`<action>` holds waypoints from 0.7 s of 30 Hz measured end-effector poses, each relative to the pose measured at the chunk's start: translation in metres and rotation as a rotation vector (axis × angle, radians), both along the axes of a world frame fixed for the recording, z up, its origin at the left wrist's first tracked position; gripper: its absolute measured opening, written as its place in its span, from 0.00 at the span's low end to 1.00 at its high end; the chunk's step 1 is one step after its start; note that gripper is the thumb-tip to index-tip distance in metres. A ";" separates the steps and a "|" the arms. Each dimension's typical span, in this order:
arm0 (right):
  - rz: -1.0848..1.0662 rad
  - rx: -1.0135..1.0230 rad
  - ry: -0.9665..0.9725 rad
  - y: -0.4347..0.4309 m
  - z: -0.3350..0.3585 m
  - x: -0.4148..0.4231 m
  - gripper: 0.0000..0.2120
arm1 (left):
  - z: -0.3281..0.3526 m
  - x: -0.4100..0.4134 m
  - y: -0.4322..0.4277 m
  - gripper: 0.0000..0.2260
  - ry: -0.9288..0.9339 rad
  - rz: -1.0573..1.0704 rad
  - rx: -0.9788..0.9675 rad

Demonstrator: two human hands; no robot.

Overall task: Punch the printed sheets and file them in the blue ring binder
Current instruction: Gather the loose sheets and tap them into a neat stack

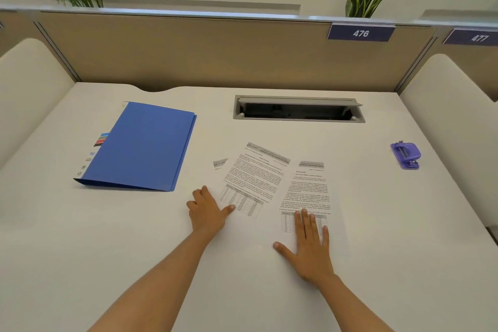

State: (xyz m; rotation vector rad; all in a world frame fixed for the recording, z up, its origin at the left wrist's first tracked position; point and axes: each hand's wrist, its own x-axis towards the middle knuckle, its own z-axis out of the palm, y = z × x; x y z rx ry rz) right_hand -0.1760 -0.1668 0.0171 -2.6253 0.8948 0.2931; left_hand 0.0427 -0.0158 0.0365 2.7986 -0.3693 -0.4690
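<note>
A white desk (pixel 107 237) fronts a tan partition (pixel 188 51). The right hand (pixel 310 245) lies flat, fingers spread, on the white printed sheets (pixel 256 180); the left hand (pixel 207 207), loosely curled, touches their left edge. The closed blue ring binder (pixel 145 147) lies far left, the small purple hole punch (pixel 405 155) far right, bare desk between.

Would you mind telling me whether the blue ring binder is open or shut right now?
Shut: the blue ring binder lies flat with its cover closed.

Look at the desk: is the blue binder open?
No, the blue binder lies shut on the desk, left of the printed sheets.
</note>
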 end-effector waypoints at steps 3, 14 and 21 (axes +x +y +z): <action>-0.003 0.007 0.001 0.000 0.000 0.001 0.48 | 0.002 0.006 -0.003 0.49 0.080 0.035 -0.093; -0.014 0.033 -0.013 -0.001 0.001 0.001 0.48 | 0.009 0.014 -0.008 0.43 0.312 0.149 -0.161; -0.002 0.042 -0.008 -0.002 0.003 0.001 0.47 | 0.030 -0.006 0.002 0.23 0.121 0.350 -0.454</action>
